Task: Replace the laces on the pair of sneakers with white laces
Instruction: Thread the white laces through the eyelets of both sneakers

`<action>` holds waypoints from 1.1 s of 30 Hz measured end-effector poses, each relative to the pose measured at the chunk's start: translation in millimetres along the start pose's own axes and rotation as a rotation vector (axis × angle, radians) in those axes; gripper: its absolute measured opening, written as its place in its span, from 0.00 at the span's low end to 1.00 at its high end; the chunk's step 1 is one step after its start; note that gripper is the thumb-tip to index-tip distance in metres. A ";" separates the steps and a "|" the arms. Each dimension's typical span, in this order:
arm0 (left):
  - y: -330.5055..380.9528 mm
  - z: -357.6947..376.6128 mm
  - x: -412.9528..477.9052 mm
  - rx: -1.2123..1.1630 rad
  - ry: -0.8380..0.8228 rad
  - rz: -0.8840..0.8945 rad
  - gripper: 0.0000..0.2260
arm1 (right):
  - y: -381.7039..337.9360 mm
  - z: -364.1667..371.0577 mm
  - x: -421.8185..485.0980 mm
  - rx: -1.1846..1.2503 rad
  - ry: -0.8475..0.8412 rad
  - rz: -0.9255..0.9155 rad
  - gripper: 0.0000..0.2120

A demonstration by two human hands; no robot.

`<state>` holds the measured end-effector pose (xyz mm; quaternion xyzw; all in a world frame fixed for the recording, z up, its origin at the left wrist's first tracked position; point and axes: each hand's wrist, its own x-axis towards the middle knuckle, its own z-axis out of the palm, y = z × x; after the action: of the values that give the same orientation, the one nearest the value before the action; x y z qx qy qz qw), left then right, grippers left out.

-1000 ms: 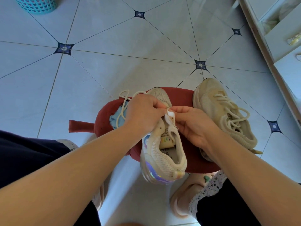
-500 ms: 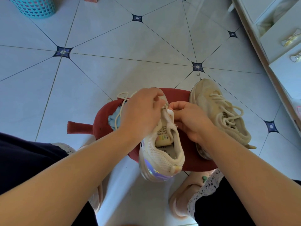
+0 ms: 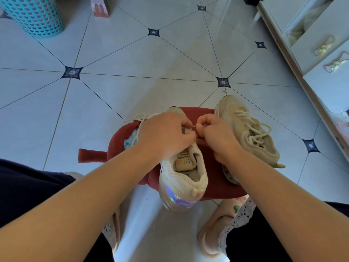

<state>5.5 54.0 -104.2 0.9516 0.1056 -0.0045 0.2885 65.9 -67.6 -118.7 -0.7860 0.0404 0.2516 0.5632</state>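
A white mesh sneaker [image 3: 186, 178] with an iridescent heel stands on a red stool [image 3: 217, 190], heel toward me. My left hand [image 3: 166, 135] covers its front and grips the upper near the eyelets. My right hand [image 3: 215, 135], fingers curled, pinches a thin lace end [image 3: 193, 127] right against the left fingertips. A loose cream lace [image 3: 139, 120] trails off to the left of the shoe. The second sneaker [image 3: 249, 131], beige and laced, lies at the stool's right edge.
Tiled floor all around. A turquoise basket [image 3: 35, 14] stands far left, a pink box [image 3: 99, 6] behind it. White drawers [image 3: 324, 53] line the right side. My feet in slippers [image 3: 213, 233] are below the stool. A blue cloth [image 3: 130, 140] lies on the stool.
Both hands have shifted forward toward the shoe's toe, and the right fingers have closed tighter on the lace end. The camera tilted up slightly.
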 end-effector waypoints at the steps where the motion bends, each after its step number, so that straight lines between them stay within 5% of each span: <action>1: 0.4 0.6 -0.5 0.031 0.027 0.019 0.12 | 0.8 1.4 -0.1 -0.023 0.046 -0.038 0.13; 11: 5.9 6.6 5.6 0.053 0.088 0.005 0.08 | 6.4 14.8 -5.9 0.207 0.161 -0.082 0.09; 14: 3.8 6.9 5.0 0.083 0.100 0.021 0.06 | -12.2 6.2 -8.2 0.135 0.315 -0.143 0.10; 18: -0.7 6.9 0.5 0.088 0.096 0.048 0.07 | -71.8 -45.6 -14.2 0.516 0.496 -0.261 0.12; 22: -1.5 7.9 -3.6 0.059 0.118 0.035 0.06 | -79.8 -44.8 -23.1 0.743 0.215 -0.190 0.13; 24: -0.8 7.0 -3.5 0.028 0.126 0.024 0.06 | -63.4 -20.8 -22.3 0.391 0.071 -0.040 0.11; 25: -0.5 6.6 -3.3 0.019 0.129 0.027 0.06 | -53.7 -12.4 -19.6 -0.014 0.028 -0.035 0.09; 28: -0.6 7.0 -3.2 0.029 0.122 0.042 0.07 | -28.6 -6.2 -9.9 -0.999 -0.070 -0.301 0.11; 33: -1.9 7.2 -3.4 0.033 0.116 0.074 0.07 | -35.3 -8.7 -14.2 -1.010 -0.052 -0.394 0.11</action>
<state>2.2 50.9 -111.1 0.9582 0.0868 0.0595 0.2662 68.9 -65.8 -79.8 -0.9451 -0.2477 0.1488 0.1528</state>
